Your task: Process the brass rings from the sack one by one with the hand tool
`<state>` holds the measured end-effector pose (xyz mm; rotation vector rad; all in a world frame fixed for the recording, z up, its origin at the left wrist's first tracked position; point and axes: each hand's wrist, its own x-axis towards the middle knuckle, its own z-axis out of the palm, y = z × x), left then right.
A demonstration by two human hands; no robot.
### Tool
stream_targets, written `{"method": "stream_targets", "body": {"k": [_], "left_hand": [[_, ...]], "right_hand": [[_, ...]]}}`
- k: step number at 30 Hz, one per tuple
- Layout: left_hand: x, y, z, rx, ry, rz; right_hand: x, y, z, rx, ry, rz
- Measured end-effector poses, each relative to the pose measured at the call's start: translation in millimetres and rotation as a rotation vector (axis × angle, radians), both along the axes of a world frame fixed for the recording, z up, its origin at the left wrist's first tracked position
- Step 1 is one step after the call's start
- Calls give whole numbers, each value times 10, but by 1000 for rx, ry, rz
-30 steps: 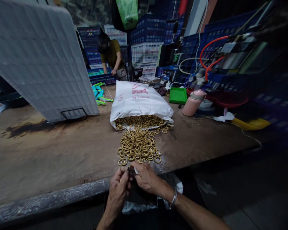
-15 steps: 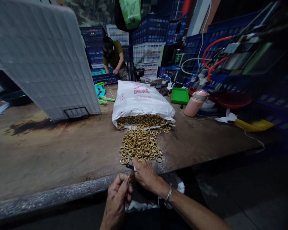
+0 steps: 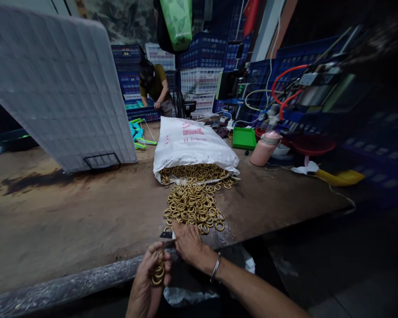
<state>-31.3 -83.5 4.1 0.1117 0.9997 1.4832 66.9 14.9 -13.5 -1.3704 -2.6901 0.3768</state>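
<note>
My left hand (image 3: pixel 146 278) is curled around several gold-coloured rings (image 3: pixel 158 273), just in front of the table edge. Close by, my right hand (image 3: pixel 189 242), with a bracelet on the wrist, grips a small knife-like tool with a flat black blade (image 3: pixel 166 235) and a white part at the fingers. Its fingertips are at the near side of a heap of loose gold-coloured rings (image 3: pixel 194 203). More rings spill from the mouth of a white sack (image 3: pixel 195 145) with red print, which lies on the table behind the heap.
On the wooden table (image 3: pixel 69 221) a tall pale padded panel (image 3: pixel 63 88) stands at left. Right of the sack are a green tray (image 3: pixel 244 138), a pink bottle (image 3: pixel 264 149) and a yellow scoop (image 3: pixel 343 177). A person (image 3: pixel 155 86) bends over a crate at the back.
My left hand has lowered and turned, so the rings in it now show. My right hand has shifted slightly left with the black-bladed tool. The view has moved a little.
</note>
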Motion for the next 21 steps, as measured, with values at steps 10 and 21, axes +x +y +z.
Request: {"method": "stream_targets", "body": {"k": [10,21], "left_hand": [[21,169,-29,-87,60,64],[187,290,-195,-13,414,-121]], "right_hand": [[208,120,279,-331,458,42],[364,60,364,-764,730,-31]]}}
